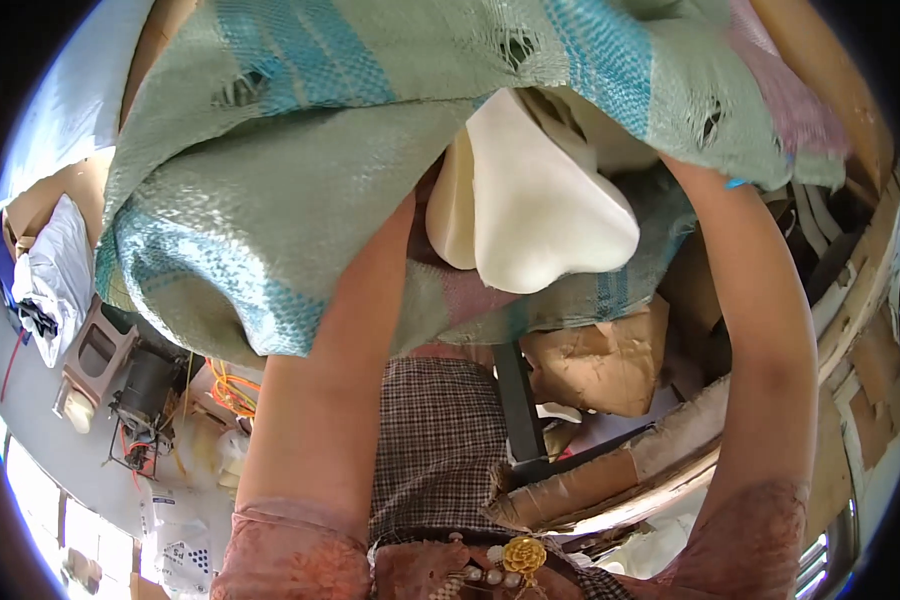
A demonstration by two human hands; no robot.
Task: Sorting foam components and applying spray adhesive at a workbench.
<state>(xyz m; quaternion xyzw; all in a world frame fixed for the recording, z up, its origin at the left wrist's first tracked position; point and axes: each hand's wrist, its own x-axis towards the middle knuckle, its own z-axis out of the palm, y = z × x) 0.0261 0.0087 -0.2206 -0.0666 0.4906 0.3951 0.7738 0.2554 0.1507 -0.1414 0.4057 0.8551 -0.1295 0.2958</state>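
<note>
- A pale green woven sack [300, 165] with blue stripes filled the upper part of the view, its mouth facing the wearer; it showed at least 3 frayed holes and a pinkish-purple band at the upper right.
- At least 2 smooth, off-white saddle-shaped pads [545, 210] sat in the sack's mouth, the larger overlapping the other on its left, wide rounded ends toward the wearer.
- The left forearm [315, 420] rose from the lower edge and passed under the sack's folded edge, just left of the pads; the left hand was hidden, so whether it gripped anything could not be told.
- The right forearm [760, 310] curved up on the other side and went beneath the sack's rim; the right hand was hidden too, its grip unknown.
- Below the sack, between the forearms, lay dark checked cloth [435, 430], with a dark bar [519, 400] and a crumpled brown paper package [610, 355] to its right.
- A torn cardboard edge [660, 450] ran near the right forearm.
- A yellow flower ornament [523, 554] showed on the wearer's clothing, near pearl-like beads.
- Far left, a white plastic bag [55, 275], a pinkish-beige stool [98, 350], a dark cylindrical machine [152, 390] and orange cord [230, 388] stood or lay around the grey floor [35, 400].
</note>
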